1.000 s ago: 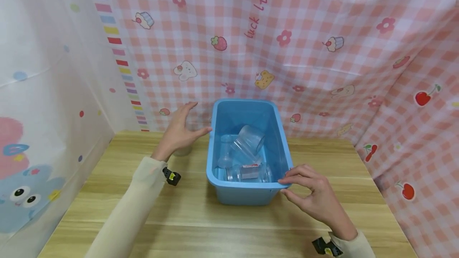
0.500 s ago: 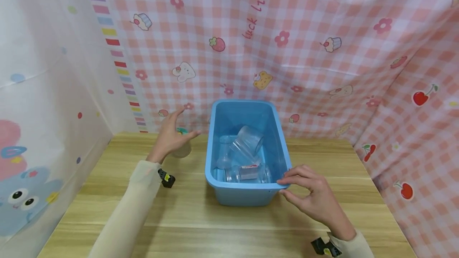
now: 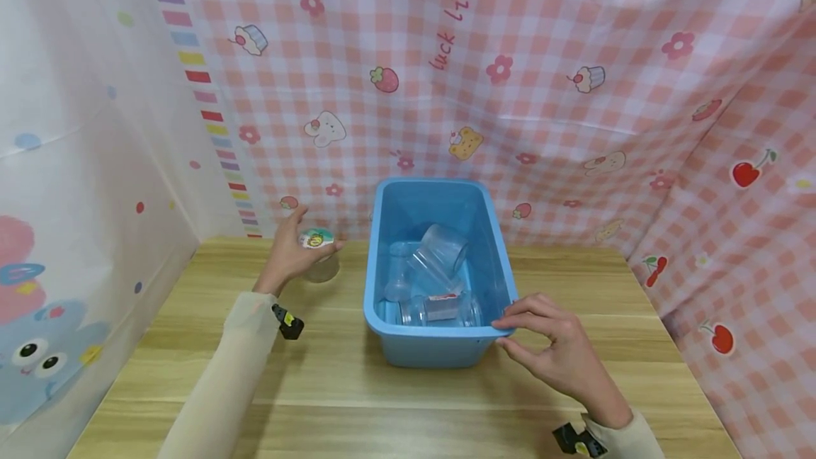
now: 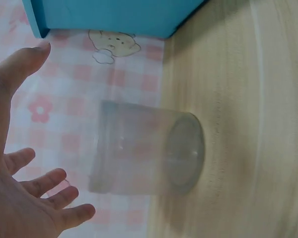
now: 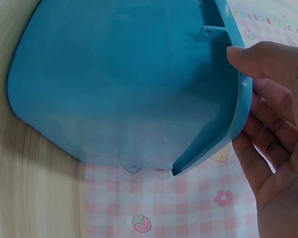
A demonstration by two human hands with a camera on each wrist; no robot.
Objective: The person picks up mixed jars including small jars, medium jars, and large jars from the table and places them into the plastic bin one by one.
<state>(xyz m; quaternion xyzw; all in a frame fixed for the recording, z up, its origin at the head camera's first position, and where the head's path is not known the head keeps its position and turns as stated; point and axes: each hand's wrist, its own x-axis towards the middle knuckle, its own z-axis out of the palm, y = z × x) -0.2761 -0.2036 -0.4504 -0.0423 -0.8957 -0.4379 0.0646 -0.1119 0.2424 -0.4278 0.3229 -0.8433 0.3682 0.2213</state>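
Observation:
A clear plastic jar (image 3: 324, 271) with a green and yellow label on its top stands upright at the back left of the table. My left hand (image 3: 288, 255) hovers around it, thumb and fingers spread. In the left wrist view, the fingers (image 4: 44, 183) stay apart from the jar (image 4: 144, 148). To the right sits a blue plastic bin (image 3: 433, 349). At its near right corner, my right hand (image 3: 557, 346) pinches the rim. The right wrist view has the thumb (image 5: 248, 58) against the rim's outer side, with the other fingers over the rim.
Several clear plastic containers lie inside the bin, among them a tilted cup (image 3: 446, 246) and a jar with a red and white label (image 3: 442, 307). A pink checked cloth (image 3: 408, 119) hangs behind the wooden table (image 3: 357, 409); a white cloth hangs at left.
My left hand has moved left and down, away from the bin's left rim to the jar, uncovering the jar's label. The right hand stays on the bin's corner.

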